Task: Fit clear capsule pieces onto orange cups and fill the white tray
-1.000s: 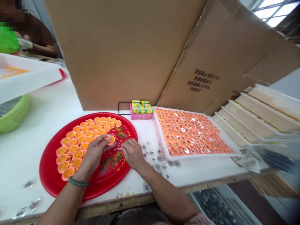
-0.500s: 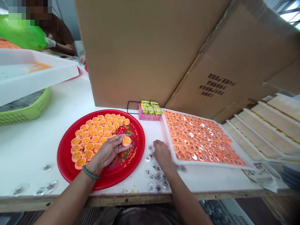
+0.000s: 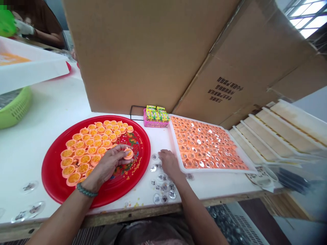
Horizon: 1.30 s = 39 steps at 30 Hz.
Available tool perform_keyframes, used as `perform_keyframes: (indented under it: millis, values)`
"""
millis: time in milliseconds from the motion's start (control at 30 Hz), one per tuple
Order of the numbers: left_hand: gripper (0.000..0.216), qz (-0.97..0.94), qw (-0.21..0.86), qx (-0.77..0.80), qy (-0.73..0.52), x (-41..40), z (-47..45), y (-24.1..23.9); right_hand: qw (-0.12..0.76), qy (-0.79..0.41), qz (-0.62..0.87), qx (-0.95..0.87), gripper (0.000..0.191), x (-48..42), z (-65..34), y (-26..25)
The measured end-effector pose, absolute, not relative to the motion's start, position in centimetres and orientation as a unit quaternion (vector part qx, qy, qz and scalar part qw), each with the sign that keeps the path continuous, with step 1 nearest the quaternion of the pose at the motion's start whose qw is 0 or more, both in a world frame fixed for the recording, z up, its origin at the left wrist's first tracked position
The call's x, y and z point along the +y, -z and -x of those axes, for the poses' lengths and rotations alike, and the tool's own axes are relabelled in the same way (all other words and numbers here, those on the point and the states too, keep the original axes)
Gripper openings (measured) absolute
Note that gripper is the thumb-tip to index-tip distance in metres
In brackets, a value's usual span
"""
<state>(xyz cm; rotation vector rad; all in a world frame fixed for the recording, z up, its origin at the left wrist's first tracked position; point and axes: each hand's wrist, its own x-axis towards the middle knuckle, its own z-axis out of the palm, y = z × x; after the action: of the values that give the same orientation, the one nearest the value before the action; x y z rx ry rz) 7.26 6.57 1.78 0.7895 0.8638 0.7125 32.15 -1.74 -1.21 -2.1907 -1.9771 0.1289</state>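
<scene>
Orange cup point(image 3: 128, 154) gripped in our left fingers point(image 3: 119, 156) over red tray point(image 3: 55, 173) on desk point(image 3: 20, 149); cardboard point(image 3: 143, 61) behind. Right fingers point(image 3: 165, 156): closure we cannot tell.

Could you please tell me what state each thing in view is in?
Left hand: closed on orange cup
Right hand: at clear discs, grip hidden
Clear discs: loose, scattered
Red tray: partly filled
White tray: filled
Pink basket: filled
Cardboard: standing
Far-right trays: stacked

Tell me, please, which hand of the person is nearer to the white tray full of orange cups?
Right. The right hand is just left of the white tray, at the loose clear discs. The left hand is farther left, over the red tray, holding an orange cup.
</scene>
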Motion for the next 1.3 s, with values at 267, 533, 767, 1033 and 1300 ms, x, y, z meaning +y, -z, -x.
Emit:
perform_keyframes:
  millis: [267,533,767,1033,1300]
  values:
    - [0.034,-0.362,0.767,0.404,-0.344,6.4,-7.4,-1.9,0.366,-0.142,0.723,-0.569,0.023,-1.7,-31.3,1.2]
    - [0.031,-0.364,0.764,0.41,-0.341,6.5,-7.4,-1.7,0.573,-0.44,0.565,-0.398,0.021,-1.1,-28.1,-1.6]
    - [0.026,-0.376,0.768,0.394,-0.335,6.5,-7.4,-1.8,0.594,-0.543,0.476,-0.354,0.028,-0.7,-25.7,-2.2]
    - [0.027,-0.351,0.771,0.398,-0.351,6.5,-7.3,-1.6,0.628,-0.517,0.469,-0.344,0.017,0.2,-24.4,-1.9]
    - [0.021,-0.338,0.772,0.394,-0.368,6.2,-7.5,-1.9,0.568,-0.523,0.506,-0.386,0.022,0.6,-23.8,-2.6]
